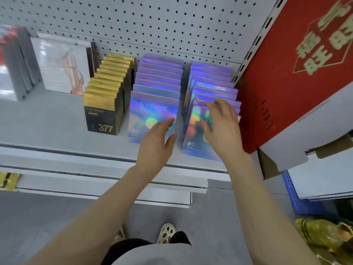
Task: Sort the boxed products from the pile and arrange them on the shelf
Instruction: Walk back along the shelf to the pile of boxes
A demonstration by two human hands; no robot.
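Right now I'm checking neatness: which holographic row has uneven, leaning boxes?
The right holographic row, under the right hand, beside the red box; the left holographic row stands even.

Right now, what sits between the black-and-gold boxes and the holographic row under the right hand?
Head view: another row of holographic boxes, with the left hand at its front box.

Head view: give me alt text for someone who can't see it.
Two bare hands reach onto a grey shelf: the right hand rests its fingers on the right row of holographic boxes, while the left hand is open beside the left holographic row. A row of black-and-gold boxes stands further left.
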